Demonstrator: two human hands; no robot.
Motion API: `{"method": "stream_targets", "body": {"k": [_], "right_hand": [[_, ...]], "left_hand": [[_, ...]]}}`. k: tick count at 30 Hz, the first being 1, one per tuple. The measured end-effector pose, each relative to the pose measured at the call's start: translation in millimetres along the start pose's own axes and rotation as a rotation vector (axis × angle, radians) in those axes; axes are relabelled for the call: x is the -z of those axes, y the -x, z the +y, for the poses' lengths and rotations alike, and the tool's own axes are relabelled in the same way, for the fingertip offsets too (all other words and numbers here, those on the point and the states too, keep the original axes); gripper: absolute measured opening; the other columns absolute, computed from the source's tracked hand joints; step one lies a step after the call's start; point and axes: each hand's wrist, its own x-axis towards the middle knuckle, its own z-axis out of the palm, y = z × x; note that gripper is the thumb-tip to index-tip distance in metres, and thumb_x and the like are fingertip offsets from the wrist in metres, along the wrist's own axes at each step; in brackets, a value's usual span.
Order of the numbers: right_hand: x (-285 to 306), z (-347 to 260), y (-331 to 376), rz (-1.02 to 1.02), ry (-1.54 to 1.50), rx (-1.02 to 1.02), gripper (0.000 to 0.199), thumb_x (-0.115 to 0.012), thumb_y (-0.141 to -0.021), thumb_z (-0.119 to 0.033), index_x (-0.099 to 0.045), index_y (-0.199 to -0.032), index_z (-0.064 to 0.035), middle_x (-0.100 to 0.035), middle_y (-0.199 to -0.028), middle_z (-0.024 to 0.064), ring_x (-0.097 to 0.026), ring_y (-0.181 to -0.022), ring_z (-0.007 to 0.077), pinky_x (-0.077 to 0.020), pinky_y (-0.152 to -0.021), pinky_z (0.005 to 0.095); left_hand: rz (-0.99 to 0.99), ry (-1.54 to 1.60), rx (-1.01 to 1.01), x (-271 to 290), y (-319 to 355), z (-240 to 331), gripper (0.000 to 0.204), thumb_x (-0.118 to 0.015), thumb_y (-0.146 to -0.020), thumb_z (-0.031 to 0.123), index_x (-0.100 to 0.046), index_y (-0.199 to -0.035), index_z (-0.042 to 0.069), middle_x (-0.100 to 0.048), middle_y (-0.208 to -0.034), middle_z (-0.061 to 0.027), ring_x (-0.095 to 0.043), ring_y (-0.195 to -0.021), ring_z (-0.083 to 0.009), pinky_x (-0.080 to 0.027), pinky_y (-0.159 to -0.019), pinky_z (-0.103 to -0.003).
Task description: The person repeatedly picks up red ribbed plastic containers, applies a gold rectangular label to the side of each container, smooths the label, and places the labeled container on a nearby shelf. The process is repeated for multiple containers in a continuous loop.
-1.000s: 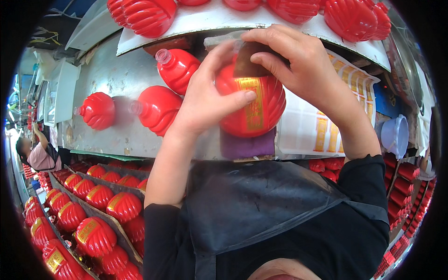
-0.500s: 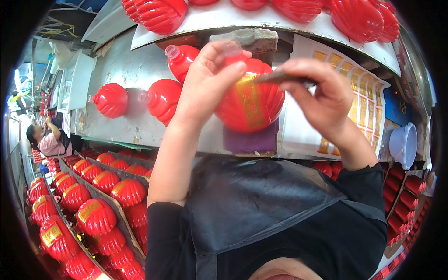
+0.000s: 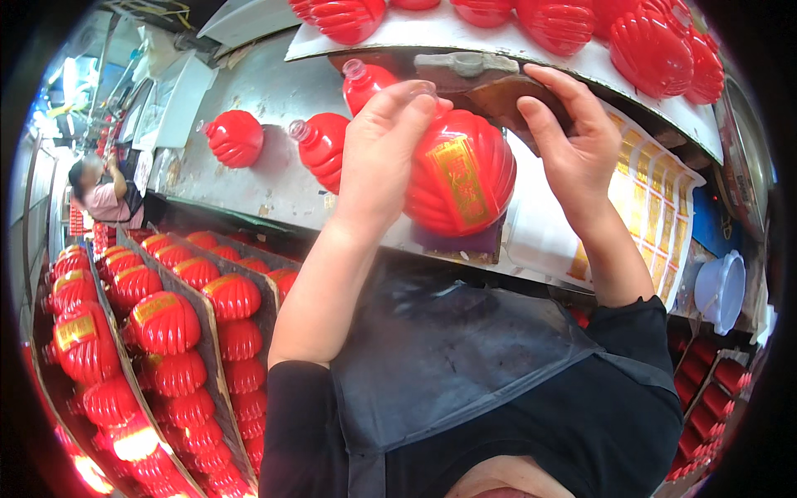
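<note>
Up close, the left hand [image 3: 386, 158] grips a red ribbed lantern-shaped bottle [image 3: 461, 174], its fingers wrapped over the bottle's top and left side. The bottle is held above the near edge of the metal desk [image 3: 257, 178], and a gold label [image 3: 461, 178] runs down its front. The right hand [image 3: 573, 141] is just to the right of the bottle, fingers bent and pinching a flat brown piece [image 3: 506, 100] that sits above the bottle's upper right; whether the palm touches the bottle cannot be told. Behind the bottle, two more red bottles [image 3: 328, 145] with clear necks stand on the desk, and a third [image 3: 235, 137] sits farther left. To the right of the bottle lies a sheet of gold labels [image 3: 656, 199]. Below and left of the bottle, trays [image 3: 203, 332] hold rows of red bottles, some labelled. Far left, another person [image 3: 104, 195] works.
</note>
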Motion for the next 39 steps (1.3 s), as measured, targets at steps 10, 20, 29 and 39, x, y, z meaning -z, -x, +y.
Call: {"method": "stream_targets", "body": {"k": [10, 20, 29, 39], "right_hand": [[-39.2, -54.1, -7.6, -0.341, 0.185, 0.364, 0.027, -0.077, -0.091, -0.003, -0.074, -0.117, -0.0018, -0.078, -0.103, 0.0150, -0.076, -0.091, 0.0238, -0.0594, -0.080, 0.0314], [-79.3, -97.7, 20.4, -0.499, 0.083, 0.472, 0.027, -0.076, -0.089, 0.003, -0.074, -0.115, -0.0002, -0.077, -0.097, 0.0144, -0.076, -0.090, 0.0226, -0.0590, -0.080, 0.0322], [-119.9, -75.1, -6.6, -0.571, -0.148, 0.119, 0.032, -0.072, -0.097, -0.005, -0.070, -0.127, 0.0043, -0.075, -0.118, 0.0093, -0.068, -0.109, 0.0154, -0.0518, -0.099, 0.0298], [-169.3, -51.5, -25.3, -0.660, -0.280, -0.040, 0.041, -0.063, -0.102, -0.006, -0.061, -0.142, 0.0024, -0.069, -0.129, 0.0080, -0.065, -0.116, 0.0142, -0.0500, -0.102, 0.0283]], "left_hand": [[0.209, -0.026, -0.099, 20.1, 56.2, 42.0, 0.028, -0.070, -0.101, 0.009, -0.065, -0.125, -0.005, -0.071, -0.115, -0.0086, -0.068, -0.106, -0.0141, -0.054, -0.096, -0.029], [0.236, -0.312, -0.285, 58.4, 133.1, 87.6, 0.027, -0.071, -0.100, 0.006, -0.066, -0.124, -0.004, -0.071, -0.115, -0.0061, -0.065, -0.109, -0.0122, -0.054, -0.097, -0.029], [0.499, -0.483, -0.721, 76.5, 245.2, 224.2, 0.023, -0.075, -0.098, 0.009, -0.068, -0.118, 0.000, -0.073, -0.108, -0.0041, -0.068, -0.103, -0.0114, -0.056, -0.092, -0.028], [1.255, -0.741, -1.364, 32.5, 381.5, 412.7, 0.037, -0.071, -0.102, 0.021, -0.064, -0.128, -0.005, -0.074, -0.122, -0.0130, -0.071, -0.111, -0.0190, -0.057, -0.099, -0.034]]}}
